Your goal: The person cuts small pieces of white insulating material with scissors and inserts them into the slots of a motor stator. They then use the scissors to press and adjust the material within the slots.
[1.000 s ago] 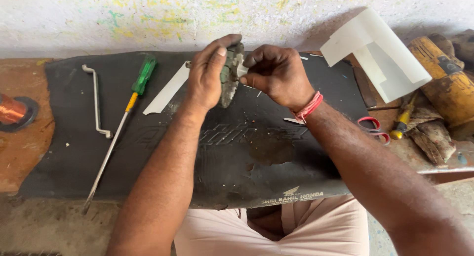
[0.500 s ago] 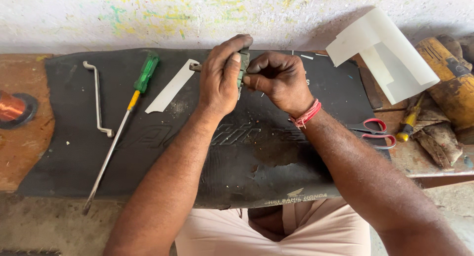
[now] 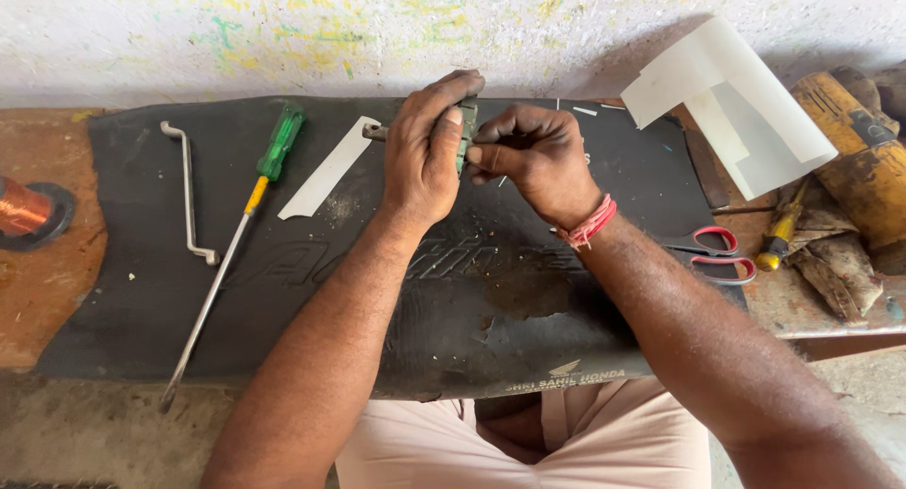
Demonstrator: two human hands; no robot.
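1. Metal part, small and grey-green, sits between the two hands above the far edge of a black rubber mat; most of it is hidden by the fingers, so its full shape cannot be told.
2. The left hand wraps around the part from the left, thumb on top and fingers curled, closed on it.
3. The right hand meets it from the right, with the fingertips pinched narrowly against the part's edge; a red thread band circles that wrist.
4. A short metal stub sticks out to the left from under the left hand; whether it belongs to the part cannot be told.
5. Just left of the hands, a white paper strip lies slanted on the mat.
6. Further left lies a long screwdriver with a green handle, its shaft running down toward the mat's near edge.
7. Beside it, a bent metal rod lies on the mat.
8. At the far left, a spool of copper wire rests on the wooden bench.
9. To the right, red-handled scissors lie near the mat's edge, well apart from the hands.
10. Behind them, a folded white sheet leans against the wall, next to a yellow cylindrical tool.
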